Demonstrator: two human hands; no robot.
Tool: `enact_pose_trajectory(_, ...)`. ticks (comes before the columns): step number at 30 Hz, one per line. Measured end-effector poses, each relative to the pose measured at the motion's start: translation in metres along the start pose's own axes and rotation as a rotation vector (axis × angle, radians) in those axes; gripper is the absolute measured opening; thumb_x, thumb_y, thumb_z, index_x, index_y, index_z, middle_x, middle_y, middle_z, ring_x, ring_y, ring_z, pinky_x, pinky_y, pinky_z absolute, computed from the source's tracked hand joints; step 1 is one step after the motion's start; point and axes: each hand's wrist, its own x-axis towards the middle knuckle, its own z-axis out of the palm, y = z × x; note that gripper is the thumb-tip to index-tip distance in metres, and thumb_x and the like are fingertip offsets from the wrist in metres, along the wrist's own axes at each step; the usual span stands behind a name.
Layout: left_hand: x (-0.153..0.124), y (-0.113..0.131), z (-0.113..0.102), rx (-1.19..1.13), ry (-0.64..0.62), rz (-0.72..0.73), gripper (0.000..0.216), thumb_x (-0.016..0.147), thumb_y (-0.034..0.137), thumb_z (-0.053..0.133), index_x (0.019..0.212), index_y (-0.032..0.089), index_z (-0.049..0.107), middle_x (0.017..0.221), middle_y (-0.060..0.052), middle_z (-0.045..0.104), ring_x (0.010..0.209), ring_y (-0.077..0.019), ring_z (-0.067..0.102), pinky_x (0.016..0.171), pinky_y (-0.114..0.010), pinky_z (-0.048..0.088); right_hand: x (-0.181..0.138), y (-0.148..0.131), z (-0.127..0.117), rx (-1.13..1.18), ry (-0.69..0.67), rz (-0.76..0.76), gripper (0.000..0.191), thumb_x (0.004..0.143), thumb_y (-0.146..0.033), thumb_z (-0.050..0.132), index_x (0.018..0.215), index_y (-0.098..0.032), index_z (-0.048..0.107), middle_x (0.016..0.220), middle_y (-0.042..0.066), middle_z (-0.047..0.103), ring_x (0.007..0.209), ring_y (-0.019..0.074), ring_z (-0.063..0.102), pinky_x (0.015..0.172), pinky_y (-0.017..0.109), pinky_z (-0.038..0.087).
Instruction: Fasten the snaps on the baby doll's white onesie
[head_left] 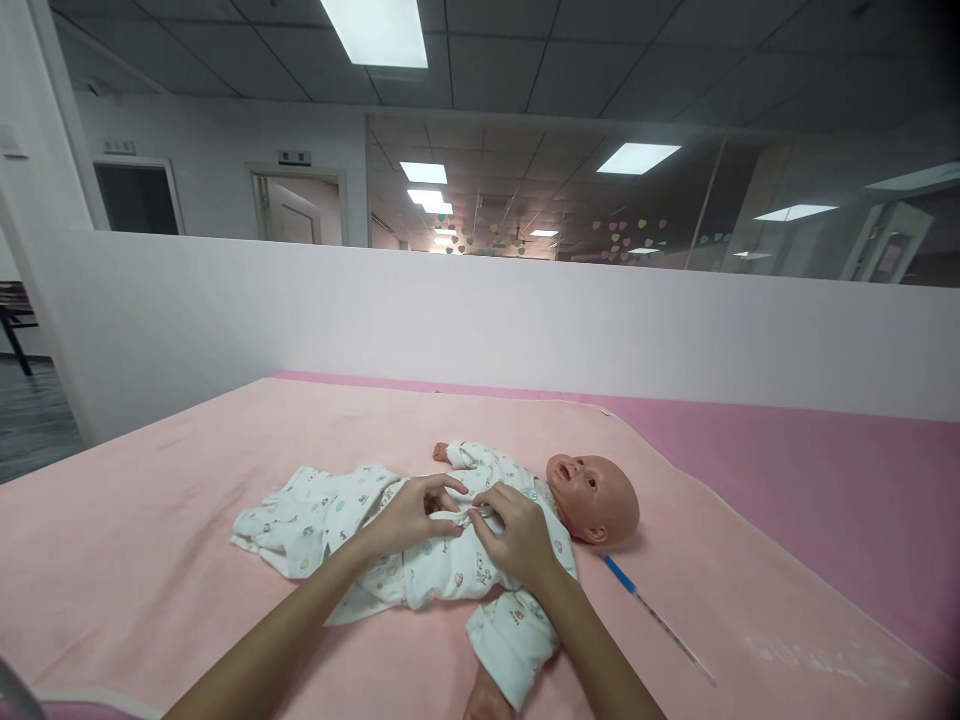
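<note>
A baby doll [596, 498] lies on its back with its head to the right, dressed in a white baby outfit [450, 572] with small coloured prints. Over the doll's front, my left hand [416, 515] is curled with thumb and fingers at a narrow white strip of the cloth. My right hand [517, 530] pinches the same strip from the other side, thumb against fingertips. The fingertips of both hands are close together, so the exact hold is partly hidden. One sleeve lies below my right wrist, with the doll's arm coming out of it.
A thin glass thermometer-like stick [667, 625] with a blue end lies right of the doll, near its head. Beneath everything is a peach-coloured sheet [187, 560] over a pink surface [787, 470]. A low white wall [487, 320] stands behind, with windows above.
</note>
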Motion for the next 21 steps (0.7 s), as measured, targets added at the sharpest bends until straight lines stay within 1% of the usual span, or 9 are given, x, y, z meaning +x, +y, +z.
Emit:
enact_pose_trajectory(2, -0.0007, 0.0014, -0.0002, 0.006, -0.007, 0.000, 0.041, 0.064, 0.020, 0.068, 0.103, 0.018, 0.055, 0.081, -0.001, 0.059, 0.073, -0.0127, 0.054, 0.067, -0.025, 0.042, -0.0003, 0.0001, 0.0001, 0.000, -0.004, 0.004, 0.005, 0.077, -0.020, 0.051, 0.076, -0.020, 0.056, 0.071, -0.001, 0.057, 0.064, 0.0113, 0.050, 0.057, 0.023, 0.033)
enact_pose_trajectory(4, -0.0013, 0.0027, -0.0002, 0.019, -0.006, 0.018, 0.045, 0.065, 0.020, 0.067, 0.107, 0.020, 0.053, 0.084, -0.001, 0.059, 0.072, -0.0122, 0.053, 0.067, -0.025, 0.043, -0.0004, 0.0001, 0.0004, -0.001, -0.008, 0.011, 0.005, 0.077, -0.020, 0.051, 0.076, -0.020, 0.056, 0.070, -0.001, 0.057, 0.063, 0.0115, 0.050, 0.056, 0.024, 0.032)
enact_pose_trajectory(7, -0.0017, 0.0046, 0.0004, 0.042, 0.013, 0.051, 0.048, 0.066, 0.021, 0.067, 0.111, 0.021, 0.051, 0.082, 0.000, 0.058, 0.069, -0.0116, 0.052, 0.066, -0.025, 0.043, -0.0001, 0.0003, 0.0006, -0.001, -0.013, 0.014, 0.006, 0.077, -0.020, 0.051, 0.075, -0.020, 0.056, 0.070, 0.000, 0.056, 0.063, 0.0119, 0.049, 0.056, 0.024, 0.032)
enact_pose_trajectory(9, -0.0019, 0.0056, 0.0013, 0.054, 0.030, 0.055, 0.049, 0.066, 0.022, 0.067, 0.112, 0.022, 0.050, 0.078, 0.001, 0.057, 0.069, -0.0120, 0.053, 0.066, -0.025, 0.043, 0.0000, 0.0004, 0.0006, 0.000, -0.014, 0.014, 0.006, 0.078, -0.020, 0.050, 0.075, -0.020, 0.056, 0.070, 0.000, 0.056, 0.063, 0.0122, 0.049, 0.057, 0.024, 0.033)
enact_pose_trajectory(13, -0.0025, 0.0058, 0.0031, 0.095, 0.050, 0.055, 0.049, 0.068, 0.022, 0.064, 0.114, 0.023, 0.049, 0.078, 0.001, 0.058, 0.067, -0.0115, 0.052, 0.065, -0.025, 0.043, -0.0001, 0.0001, 0.0004, -0.003, -0.012, 0.014, 0.006, 0.077, -0.019, 0.050, 0.074, -0.020, 0.055, 0.070, 0.000, 0.056, 0.063, 0.0120, 0.049, 0.056, 0.024, 0.032)
enact_pose_trajectory(16, -0.0030, 0.0047, 0.0032, 0.117, 0.033, 0.054, 0.046, 0.070, 0.023, 0.062, 0.114, 0.022, 0.049, 0.078, 0.001, 0.058, 0.067, -0.0118, 0.052, 0.064, -0.025, 0.043, 0.0003, -0.0006, 0.0002, -0.007, -0.009, 0.007, 0.006, 0.077, -0.018, 0.050, 0.074, -0.020, 0.055, 0.069, 0.000, 0.056, 0.063, 0.0116, 0.049, 0.056, 0.024, 0.032)
enact_pose_trajectory(21, -0.0040, 0.0067, 0.0005, 0.085, 0.005, 0.014, 0.050, 0.067, 0.026, 0.065, 0.115, 0.020, 0.051, 0.080, -0.001, 0.059, 0.073, -0.0140, 0.053, 0.067, -0.026, 0.043, 0.0009, -0.0013, -0.0004, -0.020, -0.007, 0.006, 0.006, 0.077, -0.019, 0.050, 0.073, -0.020, 0.055, 0.069, 0.000, 0.057, 0.063, 0.0117, 0.050, 0.056, 0.023, 0.033)
